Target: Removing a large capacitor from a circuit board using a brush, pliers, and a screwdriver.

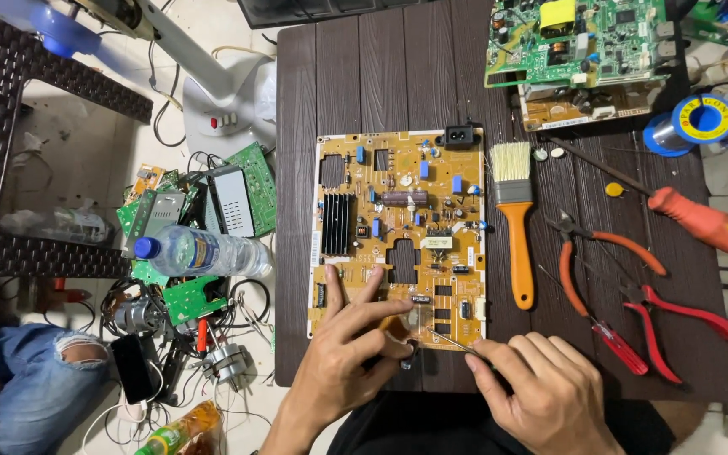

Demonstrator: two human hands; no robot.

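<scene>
A yellow-orange circuit board [398, 227] lies flat on a dark wooden table [364, 76]. My left hand [343, 354] rests on the board's near edge, fingers spread, pinching a small brownish part at about the lower middle of the board. My right hand [541, 388] is at the near right corner and grips thin metal tweezers [452, 341] whose tip points left toward the part under my left fingers.
Right of the board lie an orange-handled brush [514, 219], orange pliers [600, 253], red cutters [676, 324], an orange screwdriver [701, 221] and a solder spool [691, 122]. Green boards [579, 38] sit at the back right. On the floor at left: a water bottle [200, 251], scrap boards, a fan base [225, 114].
</scene>
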